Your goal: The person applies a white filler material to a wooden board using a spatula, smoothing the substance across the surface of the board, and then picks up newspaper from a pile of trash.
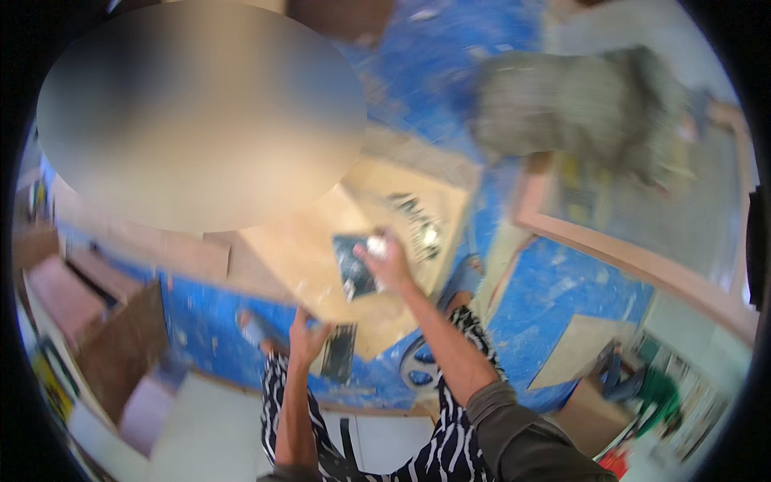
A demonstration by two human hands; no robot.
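Observation:
My right hand is closed on a small, flat, dark packet with pale specks, held above a tan board. Motion blur hides exactly what fills the packet. Beyond that hand, a scatter of small dark and shiny pieces lies on the board. At the board's near left edge is my left hand, its thumb stretched toward the right and its fingers seeming to grip the edge. Just right of the left hand is a dark rectangular piece, whose kind I cannot make out.
Blue, stained covering spreads over the floor. A pink-edged frame with a pane stands at the right, below a greyish-green bundle. Boxes line the left side. A grey wheel-like disc lies by my leg. A blurred oval masks the upper left.

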